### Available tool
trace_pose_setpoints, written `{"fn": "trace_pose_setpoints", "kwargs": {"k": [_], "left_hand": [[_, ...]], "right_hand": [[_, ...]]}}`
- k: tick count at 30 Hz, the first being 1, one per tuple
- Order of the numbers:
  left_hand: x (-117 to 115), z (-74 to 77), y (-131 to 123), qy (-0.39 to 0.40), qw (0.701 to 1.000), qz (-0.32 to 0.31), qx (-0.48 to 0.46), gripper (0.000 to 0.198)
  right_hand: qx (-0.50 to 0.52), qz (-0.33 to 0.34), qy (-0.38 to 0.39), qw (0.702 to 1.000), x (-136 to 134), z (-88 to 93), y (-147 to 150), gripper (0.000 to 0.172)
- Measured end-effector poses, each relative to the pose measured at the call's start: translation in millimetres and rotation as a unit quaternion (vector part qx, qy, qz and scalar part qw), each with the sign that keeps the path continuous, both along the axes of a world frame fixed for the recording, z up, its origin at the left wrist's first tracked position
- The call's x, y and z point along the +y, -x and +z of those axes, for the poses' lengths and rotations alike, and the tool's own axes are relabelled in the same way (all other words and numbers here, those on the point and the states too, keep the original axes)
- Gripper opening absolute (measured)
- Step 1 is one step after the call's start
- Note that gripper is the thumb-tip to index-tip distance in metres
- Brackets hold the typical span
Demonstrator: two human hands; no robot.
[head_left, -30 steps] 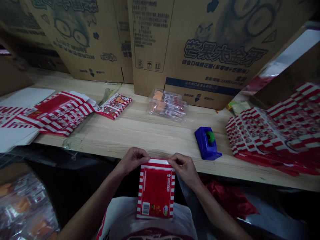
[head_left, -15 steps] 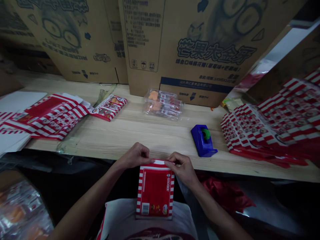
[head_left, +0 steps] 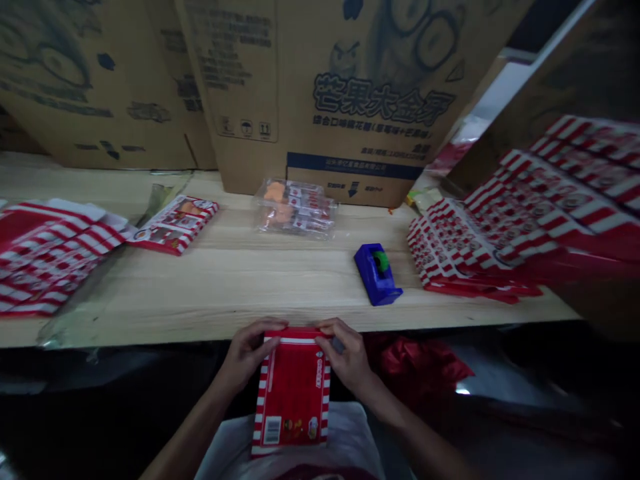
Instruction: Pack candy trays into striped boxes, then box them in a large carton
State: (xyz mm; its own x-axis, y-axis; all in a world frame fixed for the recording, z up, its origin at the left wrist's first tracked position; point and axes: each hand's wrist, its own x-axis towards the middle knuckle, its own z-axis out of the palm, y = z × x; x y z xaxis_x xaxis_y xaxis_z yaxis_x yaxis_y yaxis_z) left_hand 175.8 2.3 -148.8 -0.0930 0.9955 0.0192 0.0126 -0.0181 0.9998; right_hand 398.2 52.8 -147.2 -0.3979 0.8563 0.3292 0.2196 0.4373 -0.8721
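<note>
A flat red box (head_left: 295, 393) with red-and-white striped edges is held before my body, below the table's front edge. Its barcode is at the lower left. My left hand (head_left: 253, 350) is closed on its upper left corner, thumb on the near face. At the upper right corner my right hand (head_left: 347, 353) pinches it the same way, thumb on the face and fingers over the top edge. Above and right of the hands, a blue tape dispenser (head_left: 375, 277) with a green core stands on the table.
On the wooden table (head_left: 240, 280) lie clear packs of sweets (head_left: 297, 208), a striped box (head_left: 176, 223) and a pile of striped cartons (head_left: 55, 253). Stacked striped cartons (head_left: 460, 247) stand at the right. Large cardboard boxes (head_left: 320, 100) line the back. Red wrapping (head_left: 420, 367) lies below the edge.
The view has swung to the right. Both hands have shifted from pinching the box's top flap to gripping its upper corners; the white top flap now looks folded down, with a red edge showing.
</note>
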Motion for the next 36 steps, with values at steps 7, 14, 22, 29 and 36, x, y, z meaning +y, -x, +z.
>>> {"fn": "trace_pose_setpoints", "kwargs": {"k": [7, 14, 22, 29, 36], "left_hand": [[8.7, -8.9, -19.7, 0.093, 0.982, 0.078, -0.145, 0.024], [13.2, -5.9, -18.9, 0.050, 0.994, 0.062, -0.073, 0.021], [10.3, -5.2, -17.7, 0.076, 0.993, 0.026, -0.087, 0.018], [12.7, -2.2, -19.9, 0.066, 0.994, 0.019, -0.080, 0.015], [15.2, 4.7, -28.0, 0.055, 0.994, 0.010, -0.089, 0.016]], "right_hand": [[0.015, -0.214, -0.043, 0.976, 46.5, 16.6, -62.4, 0.020], [0.042, -0.301, 0.067, 0.950, 117.6, 11.2, -116.1, 0.028], [0.166, -0.339, 0.079, 0.923, 92.5, -0.9, -100.3, 0.027], [0.226, -0.335, 0.070, 0.912, 67.1, -29.0, -103.3, 0.023], [0.190, -0.331, 0.077, 0.921, 65.1, -37.6, -112.8, 0.025]]}}
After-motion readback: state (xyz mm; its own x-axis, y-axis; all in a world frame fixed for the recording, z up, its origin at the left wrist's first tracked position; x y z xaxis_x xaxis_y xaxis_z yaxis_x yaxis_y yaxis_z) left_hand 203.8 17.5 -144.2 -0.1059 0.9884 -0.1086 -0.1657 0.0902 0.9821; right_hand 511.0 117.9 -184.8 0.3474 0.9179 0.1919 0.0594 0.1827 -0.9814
